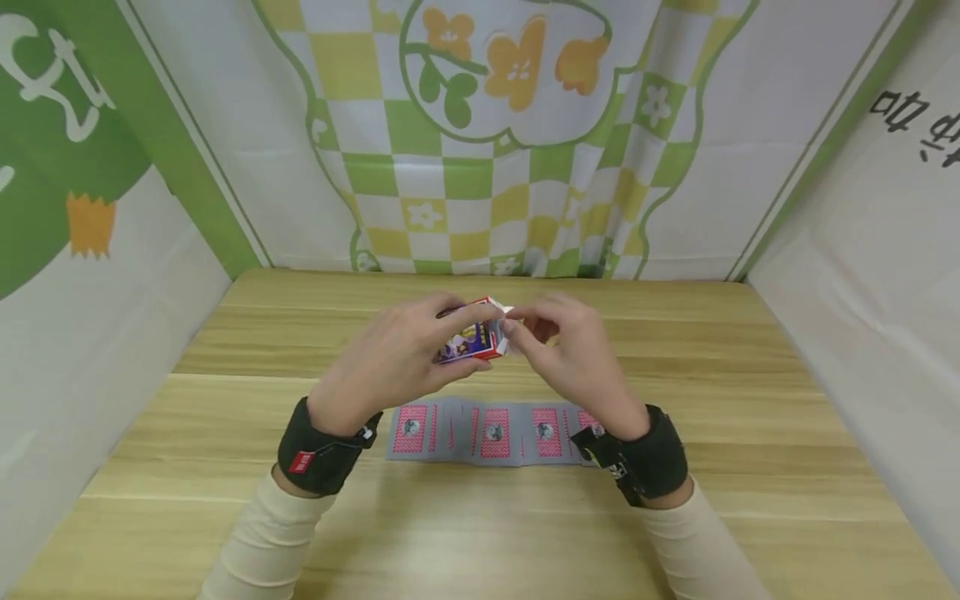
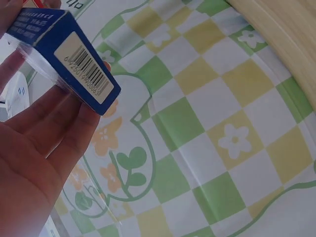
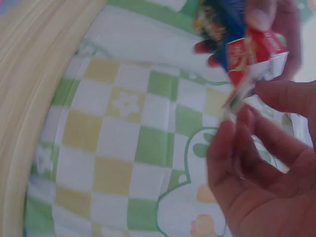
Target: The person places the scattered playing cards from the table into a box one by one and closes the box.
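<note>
My left hand (image 1: 397,346) grips a small playing-card box (image 1: 471,340), blue and red with a printed picture on its face, above the table. The box's barcode end (image 2: 85,69) shows in the left wrist view. At the box's right end, my right hand (image 1: 576,346) pinches the white flap (image 3: 249,84) between thumb and fingers; the flap stands out from the red end. Whether cards are inside cannot be seen. Below the hands, a row of overlapping playing cards (image 1: 495,433) lies face down, with red patterned backs. My right wrist partly covers the row's right end.
The cards lie on a wooden table (image 1: 480,533). A green, yellow and white checked curtain (image 1: 487,200) hangs behind its far edge. White cloth walls stand at left (image 1: 172,275) and right (image 1: 847,275). Both wrists wear black bands (image 1: 322,450).
</note>
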Motion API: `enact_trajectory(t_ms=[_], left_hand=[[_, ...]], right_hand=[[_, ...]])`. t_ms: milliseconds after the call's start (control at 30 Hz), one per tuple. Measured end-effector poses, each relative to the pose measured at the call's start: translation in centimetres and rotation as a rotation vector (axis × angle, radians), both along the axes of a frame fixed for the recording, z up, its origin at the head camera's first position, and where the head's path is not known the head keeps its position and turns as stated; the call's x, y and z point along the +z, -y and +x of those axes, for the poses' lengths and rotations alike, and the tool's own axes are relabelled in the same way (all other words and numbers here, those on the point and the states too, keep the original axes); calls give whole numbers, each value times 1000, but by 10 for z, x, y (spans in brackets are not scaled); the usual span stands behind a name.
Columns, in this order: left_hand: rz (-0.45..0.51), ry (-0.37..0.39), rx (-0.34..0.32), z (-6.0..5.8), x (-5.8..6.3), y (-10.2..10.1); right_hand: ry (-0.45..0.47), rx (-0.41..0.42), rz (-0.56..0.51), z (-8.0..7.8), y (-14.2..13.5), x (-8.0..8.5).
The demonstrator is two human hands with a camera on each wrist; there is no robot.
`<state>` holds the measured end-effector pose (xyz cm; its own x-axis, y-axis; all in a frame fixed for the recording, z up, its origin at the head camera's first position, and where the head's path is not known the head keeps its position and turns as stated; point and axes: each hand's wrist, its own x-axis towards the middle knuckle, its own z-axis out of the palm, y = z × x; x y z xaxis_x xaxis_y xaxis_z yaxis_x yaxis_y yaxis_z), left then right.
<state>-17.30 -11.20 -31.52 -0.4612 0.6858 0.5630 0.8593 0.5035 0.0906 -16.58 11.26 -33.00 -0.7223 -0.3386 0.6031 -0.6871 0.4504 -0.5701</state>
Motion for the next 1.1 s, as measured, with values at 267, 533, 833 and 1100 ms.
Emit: enact_trajectory(t_ms=[267, 533, 833, 1100], left_hand=[[32, 17, 0, -2, 4, 3], [100, 109, 12, 0, 6, 5], [201, 203, -38, -3, -1, 4], [270, 273, -105, -7, -6, -3]], right_hand=[[572, 224, -198, 3, -7, 12], [638, 287, -265, 11, -1, 19], [568, 349, -379, 21, 10, 24], [761, 492, -500, 12, 5, 16]])
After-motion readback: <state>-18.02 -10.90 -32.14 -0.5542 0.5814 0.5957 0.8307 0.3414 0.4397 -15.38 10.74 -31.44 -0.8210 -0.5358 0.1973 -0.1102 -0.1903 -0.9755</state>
